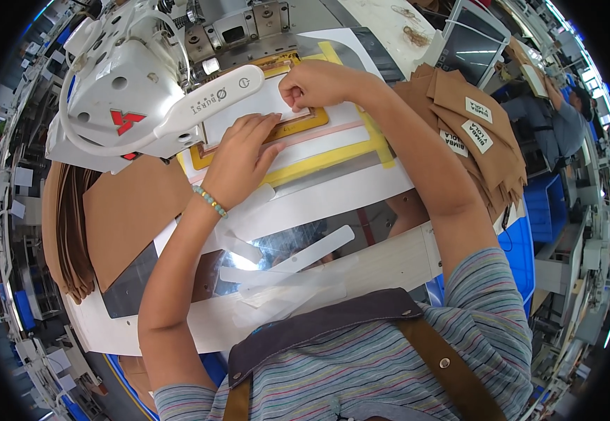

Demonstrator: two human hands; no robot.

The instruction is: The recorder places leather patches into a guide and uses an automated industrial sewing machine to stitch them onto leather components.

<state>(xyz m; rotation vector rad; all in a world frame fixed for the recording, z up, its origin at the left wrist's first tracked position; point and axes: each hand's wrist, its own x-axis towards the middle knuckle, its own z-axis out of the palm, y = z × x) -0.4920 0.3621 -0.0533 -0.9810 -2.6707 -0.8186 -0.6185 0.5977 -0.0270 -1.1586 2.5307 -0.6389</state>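
My left hand (243,153) lies with its fingers stretched out across the lower edge of a white sheet (238,109) set inside a yellow-orange frame (310,125). On that sheet's right side is my right hand (312,88), its fingers curled in and their tips pressed together at the surface. Whatever those fingertips may hold is hidden or too small to name. Yellow tape (319,165) runs along the white backing below the frame. Above and left of my hands stands a white sewing machine (119,88), with a white lamp arm (210,104) reaching over the sheet.
Brown pieces with white labels (477,137) are piled at the right. More brown pieces (137,210) lie and stand at the left. Translucent strips (298,259) are scattered near me. A blue bin (522,259), a dark screen (466,45) and another person (550,126) are to the right.
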